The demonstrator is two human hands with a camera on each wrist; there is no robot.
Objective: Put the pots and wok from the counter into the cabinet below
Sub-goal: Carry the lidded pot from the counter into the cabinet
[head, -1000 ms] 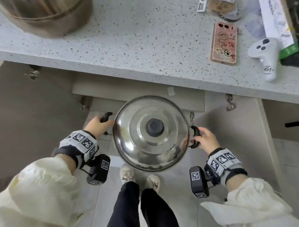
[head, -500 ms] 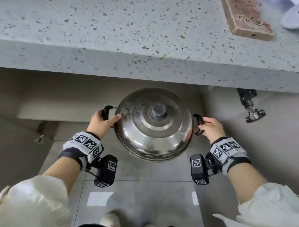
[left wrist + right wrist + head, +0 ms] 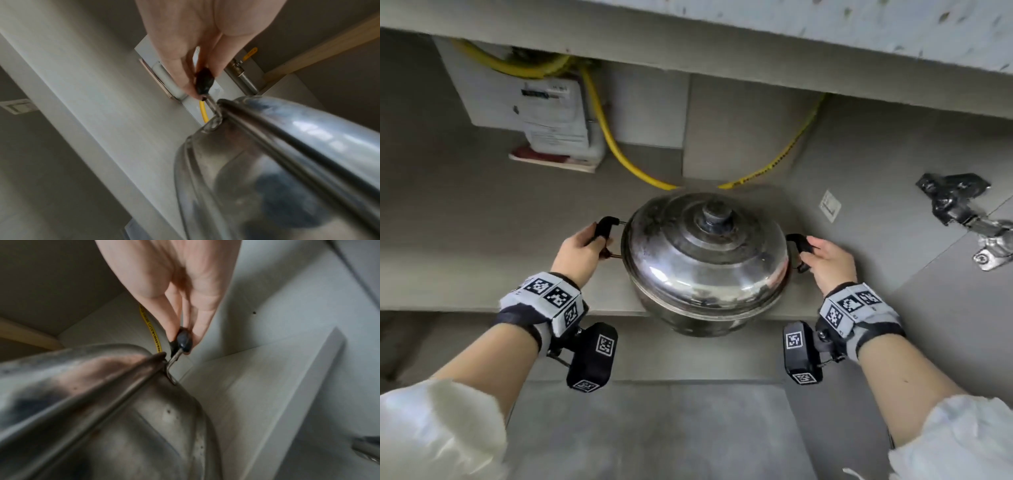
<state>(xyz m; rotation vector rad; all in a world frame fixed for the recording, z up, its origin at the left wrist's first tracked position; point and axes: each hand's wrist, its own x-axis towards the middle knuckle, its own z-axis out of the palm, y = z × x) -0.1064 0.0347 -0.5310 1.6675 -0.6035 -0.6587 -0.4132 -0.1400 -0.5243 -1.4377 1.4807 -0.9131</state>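
Note:
A steel pot [image 3: 705, 270] with a domed lid and dark knob [image 3: 717, 214] hangs at the mouth of the open cabinet [image 3: 482, 240] under the counter. My left hand [image 3: 580, 255] grips its black left handle [image 3: 606, 226], and my right hand [image 3: 828, 262] grips the black right handle [image 3: 799, 245]. In the left wrist view my fingers [image 3: 185, 69] curl round the handle [image 3: 203, 82] beside the pot's wall [image 3: 257, 170]. The right wrist view shows my fingers [image 3: 197, 318] pinching the other handle [image 3: 183, 340] above the pot [image 3: 102, 402]. Whether the pot's base touches the shelf is hidden.
Inside the cabinet a gas meter [image 3: 551, 116] is mounted at the back left, with a yellow hose [image 3: 616, 150] looping behind the pot. The speckled counter edge [image 3: 825, 31] runs overhead. A door hinge [image 3: 969, 219] juts at the right. Grey floor tile [image 3: 671, 428] lies below.
Both hands have carried the pot down from counter height and forward into the cabinet opening. My view has dropped below the counter, so the meter and hose now show.

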